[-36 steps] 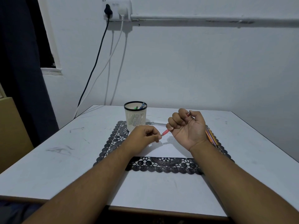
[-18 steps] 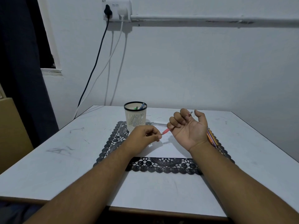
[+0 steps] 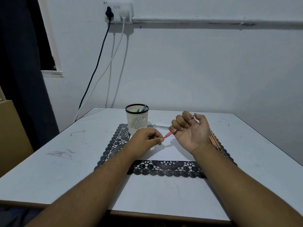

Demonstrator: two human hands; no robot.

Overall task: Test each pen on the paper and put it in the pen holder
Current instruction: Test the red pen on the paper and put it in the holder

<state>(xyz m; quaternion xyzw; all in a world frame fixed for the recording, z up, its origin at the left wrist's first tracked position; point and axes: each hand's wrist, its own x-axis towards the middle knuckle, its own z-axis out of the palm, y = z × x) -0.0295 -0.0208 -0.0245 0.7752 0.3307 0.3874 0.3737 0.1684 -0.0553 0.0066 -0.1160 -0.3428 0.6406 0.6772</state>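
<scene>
The pen holder (image 3: 137, 119) stands at the far left corner of the black lace mat (image 3: 114, 143), upright, with a green pen and a blue pen already inside it, so part of the job is done.

Just right of it, the left hand (image 3: 144, 141) hovers above the sheet of paper (image 3: 170, 153) with its fingertips pinched on the lower end of the red pen (image 3: 168, 133). This pinch looks the same as it did a second ago; the hand has hardly moved.

The red pen runs up and to the right, above the paper and not touching it. Its upper end passes through the right hand (image 3: 191, 130), which is turned palm up with the fingers curled round the barrel. What has changed is here: the thumb has lifted away from the fingers and the far tip of the pen now shows between them, so the grip is looser than before. My reading is that the two hands are pulling the cap off or turning the pen ready for writing; no mark from it can be made out on the paper yet.

At the right edge of the mat, partly behind the right wrist, lies a bundle of coloured pens (image 3: 214, 141), still waiting to be tested.
</scene>
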